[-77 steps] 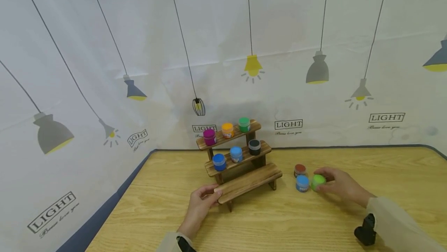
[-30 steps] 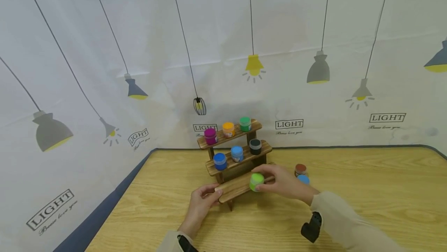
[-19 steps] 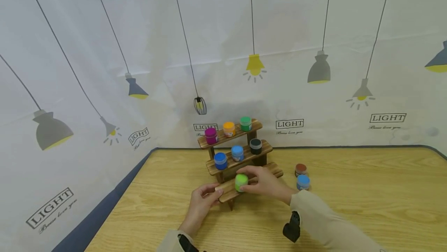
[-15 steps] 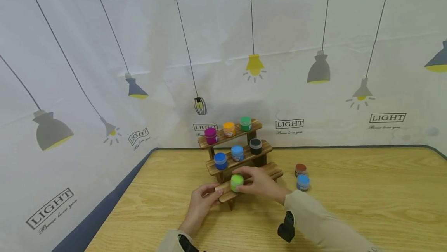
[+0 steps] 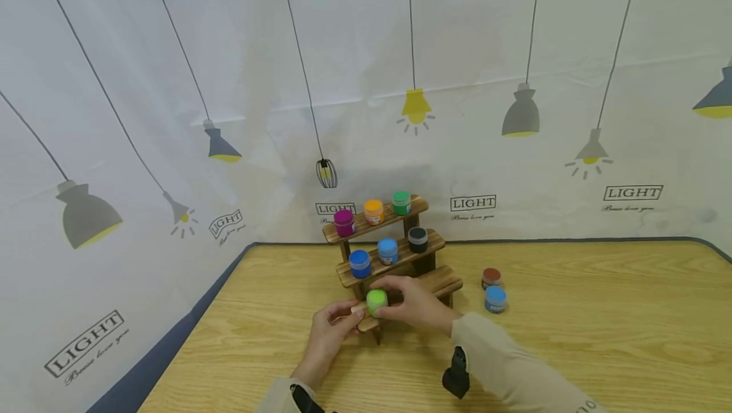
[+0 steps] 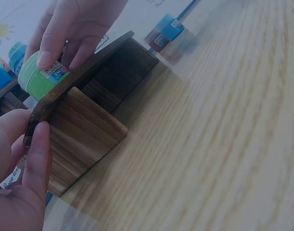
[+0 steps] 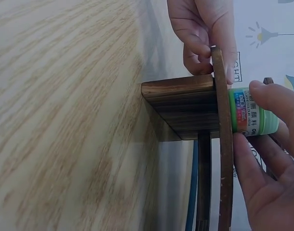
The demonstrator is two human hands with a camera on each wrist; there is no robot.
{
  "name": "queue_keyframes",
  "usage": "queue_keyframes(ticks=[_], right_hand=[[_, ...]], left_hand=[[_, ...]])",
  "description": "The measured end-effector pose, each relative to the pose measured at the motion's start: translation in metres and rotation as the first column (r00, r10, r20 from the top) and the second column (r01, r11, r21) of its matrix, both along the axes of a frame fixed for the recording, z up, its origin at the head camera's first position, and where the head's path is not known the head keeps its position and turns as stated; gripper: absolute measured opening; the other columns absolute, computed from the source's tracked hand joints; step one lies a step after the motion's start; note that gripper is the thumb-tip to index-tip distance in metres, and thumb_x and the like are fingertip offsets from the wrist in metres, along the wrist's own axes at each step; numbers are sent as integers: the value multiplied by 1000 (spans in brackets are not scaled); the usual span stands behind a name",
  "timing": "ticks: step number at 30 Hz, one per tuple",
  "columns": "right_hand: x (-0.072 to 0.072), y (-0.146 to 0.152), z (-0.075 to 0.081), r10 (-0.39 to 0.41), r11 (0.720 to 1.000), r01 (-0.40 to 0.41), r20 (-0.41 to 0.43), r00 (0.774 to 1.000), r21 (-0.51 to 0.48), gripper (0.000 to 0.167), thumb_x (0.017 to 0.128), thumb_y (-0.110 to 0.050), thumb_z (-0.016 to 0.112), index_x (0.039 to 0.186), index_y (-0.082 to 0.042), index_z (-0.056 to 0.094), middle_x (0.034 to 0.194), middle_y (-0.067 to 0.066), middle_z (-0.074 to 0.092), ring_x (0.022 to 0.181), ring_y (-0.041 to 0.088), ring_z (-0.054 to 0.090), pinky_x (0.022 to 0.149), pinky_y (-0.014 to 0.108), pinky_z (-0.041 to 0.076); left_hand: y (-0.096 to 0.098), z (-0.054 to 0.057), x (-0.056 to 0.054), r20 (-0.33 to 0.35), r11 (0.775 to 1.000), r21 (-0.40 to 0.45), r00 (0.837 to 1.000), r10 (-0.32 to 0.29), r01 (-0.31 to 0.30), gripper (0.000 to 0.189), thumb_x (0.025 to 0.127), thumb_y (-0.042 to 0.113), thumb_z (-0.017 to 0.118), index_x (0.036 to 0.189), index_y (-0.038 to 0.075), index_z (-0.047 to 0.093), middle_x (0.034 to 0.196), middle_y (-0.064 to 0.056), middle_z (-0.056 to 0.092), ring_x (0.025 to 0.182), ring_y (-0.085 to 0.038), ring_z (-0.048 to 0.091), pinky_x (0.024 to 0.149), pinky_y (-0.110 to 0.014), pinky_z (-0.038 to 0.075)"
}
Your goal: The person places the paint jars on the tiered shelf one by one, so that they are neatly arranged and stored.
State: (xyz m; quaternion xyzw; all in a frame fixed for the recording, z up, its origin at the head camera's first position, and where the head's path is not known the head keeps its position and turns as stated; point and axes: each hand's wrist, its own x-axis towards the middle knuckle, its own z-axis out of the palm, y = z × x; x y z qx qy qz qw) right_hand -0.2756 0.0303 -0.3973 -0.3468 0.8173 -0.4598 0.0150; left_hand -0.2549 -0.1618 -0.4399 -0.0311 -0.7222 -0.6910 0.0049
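Observation:
In the head view, a three-tier wooden display stand (image 5: 437,281) stands on the table. My left hand (image 5: 330,337) pinches the left end of its lowest shelf between thumb and fingers. My right hand (image 5: 416,304) grips a light-green paint jar (image 5: 377,302) near that same end. From the right wrist, the jar (image 7: 246,111) shows a printed label, and its base is right at the shelf board (image 7: 225,159). The left wrist view has the jar (image 6: 38,79) upright on the shelf, with the right thumb against its side.
Purple (image 5: 344,223), orange (image 5: 374,211) and green (image 5: 401,203) jars line the top shelf. Dark-blue (image 5: 359,264), light-blue (image 5: 387,251) and black (image 5: 418,240) jars fill the middle one. A brown jar (image 5: 491,277) and another blue jar (image 5: 495,298) stand on the table to the right.
My right hand took the light-green jar from beside the two table jars, carried it left over the lowest shelf, and slid it toward the left end. The left hand stayed put.

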Motion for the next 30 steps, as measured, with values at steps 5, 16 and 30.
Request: queue_keyframes(ticks=[5,16,30], right_hand=[[-2,0,1,12,1000,-12,36,999,-18,35,79,-13,67,112,-3,57,103,6,59,91,19,55,74,28,48],[0,-1,3,10,999,-6,80,997,-41,34,78,-14,69,108,-4,57,99,4,59,89,18,56,72,27,47],[-1,-2,0,36,998,-31,105,994,-48,34,77,-17,70,106,-5,57,98,5,59,90,19,55,71,25,49]], left_hand=[[0,0,0,4,1000,4,1000,-1,1,37,81,11,65,111,-9,55,87,-2,58,73,-8,56,60,-22,51],[1,2,3,-7,1000,6,1000,-2,2,38,81,12,65,111,-10,55,87,-3,59,74,-8,57,60,-22,51],[-1,-1,-1,11,1000,3,1000,-15,15,37,81,10,64,111,-10,54,87,-2,58,73,-8,57,60,-22,51]])
